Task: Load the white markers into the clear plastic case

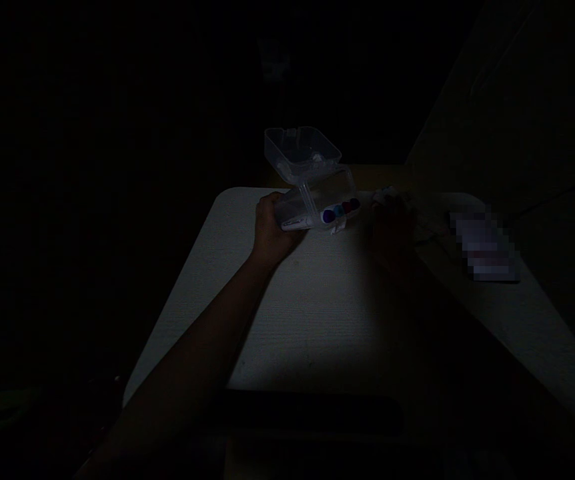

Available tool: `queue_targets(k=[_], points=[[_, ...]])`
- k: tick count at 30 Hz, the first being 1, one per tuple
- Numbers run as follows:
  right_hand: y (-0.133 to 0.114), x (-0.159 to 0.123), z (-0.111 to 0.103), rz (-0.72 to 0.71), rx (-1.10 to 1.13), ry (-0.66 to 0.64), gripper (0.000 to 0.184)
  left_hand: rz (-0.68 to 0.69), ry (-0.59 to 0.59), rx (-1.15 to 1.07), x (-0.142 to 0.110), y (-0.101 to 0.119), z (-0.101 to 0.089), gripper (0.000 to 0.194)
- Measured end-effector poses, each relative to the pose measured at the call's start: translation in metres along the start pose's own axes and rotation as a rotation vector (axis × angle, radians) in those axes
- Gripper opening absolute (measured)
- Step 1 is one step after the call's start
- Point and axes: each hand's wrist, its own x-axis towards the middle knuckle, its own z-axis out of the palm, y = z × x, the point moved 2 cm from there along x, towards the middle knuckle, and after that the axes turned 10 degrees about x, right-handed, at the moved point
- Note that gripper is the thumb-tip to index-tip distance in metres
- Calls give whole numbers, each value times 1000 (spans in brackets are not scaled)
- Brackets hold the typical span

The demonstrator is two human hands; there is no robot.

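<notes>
My left hand (269, 235) is closed around a clear plastic box (292, 205), tilted on its side above the far part of the table. Its hinged lid (303, 150) hangs open at the back. Inside lie several markers, or marker-like sticks (337, 211), with purple, blue, red and dark ends facing right. A small whitish scrap (338, 225) shows at the lower rim. To the right, my right hand (392, 230) is in deep shadow beside some pale, unclear items (385, 195). Darkness hides its fingers and anything they may hold.
The pale table (287, 313) has rounded corners and a dark band along its near edge. A phone-like flat object (487, 243), blurred out, lies at the right. A thin dark cord (562, 200) runs near it. The surroundings are almost black.
</notes>
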Motion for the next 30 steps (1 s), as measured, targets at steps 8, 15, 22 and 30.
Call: queue_targets(k=[8, 15, 22, 30], points=[[-12, 7, -19, 28, -61, -241, 50, -9, 12, -60, 0, 1, 0, 76], [-13, 5, -16, -20, -15, -278, 49, 21, 32, -76, 0, -3, 0, 78], [-13, 5, -19, 10, 52, -321, 50, 33, 28, -74, -2, -6, 2, 80], [-16, 12, -37, 97, 119, -367, 45, 41, 22, -62, 0, -4, 3, 77]])
